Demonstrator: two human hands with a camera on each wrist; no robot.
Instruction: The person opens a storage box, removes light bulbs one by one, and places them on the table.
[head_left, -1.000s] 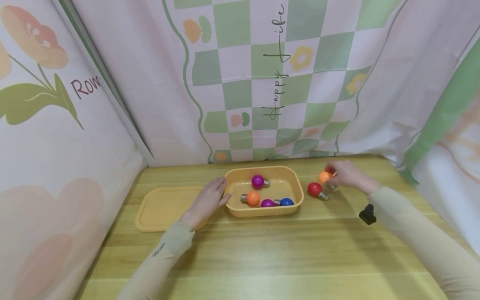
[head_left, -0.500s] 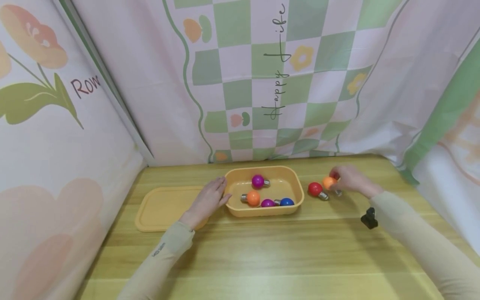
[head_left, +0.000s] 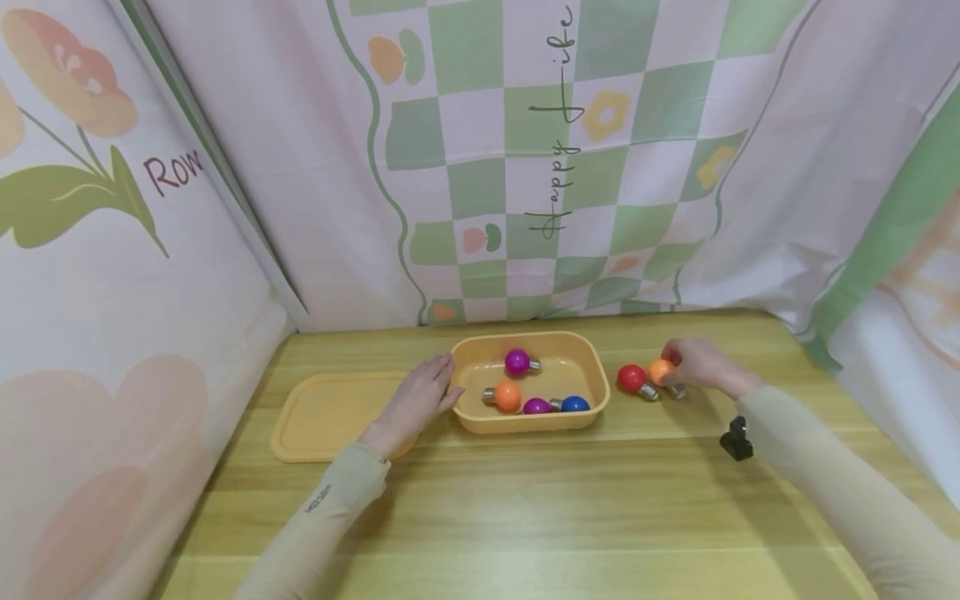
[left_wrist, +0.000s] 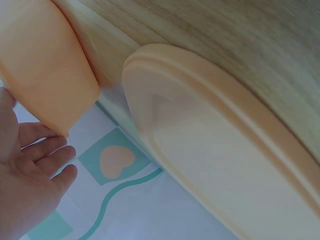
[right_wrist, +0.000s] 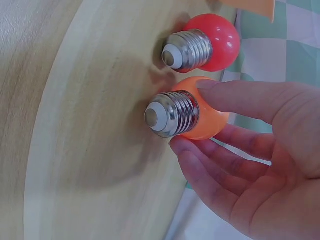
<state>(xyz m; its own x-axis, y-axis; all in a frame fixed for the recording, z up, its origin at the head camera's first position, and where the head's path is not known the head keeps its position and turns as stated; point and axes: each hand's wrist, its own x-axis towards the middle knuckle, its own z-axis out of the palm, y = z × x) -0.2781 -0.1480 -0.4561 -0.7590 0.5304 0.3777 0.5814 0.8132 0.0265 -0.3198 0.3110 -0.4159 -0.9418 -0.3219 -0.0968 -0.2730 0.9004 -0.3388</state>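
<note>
In the head view, my left hand [head_left: 415,400] rests at the left end of a yellow plastic box [head_left: 517,424]; its fingers look relaxed and touch the rim [left_wrist: 65,134] in the left wrist view. My right hand [head_left: 701,364] pinches an orange light bulb [right_wrist: 207,117] by its globe between thumb and fingers, the metal screw base facing away from the palm. Beside it on the table lies a red light bulb [right_wrist: 220,42]. Inside the box are a purple bulb [head_left: 517,362], another orange bulb [head_left: 507,396], a second purple bulb [head_left: 536,407] and a blue bulb [head_left: 575,404].
A flat yellow lid [head_left: 330,417] lies left of the box, partly beneath the left forearm's line of sight. The wooden table [head_left: 525,508] ends at a checked curtain [head_left: 480,187] behind. A black device [head_left: 738,440] sits at the right wrist.
My right hand has shifted slightly right and toward the table's front with the orange bulb, which is now closer beside the red one. My left hand and the box stay put.
</note>
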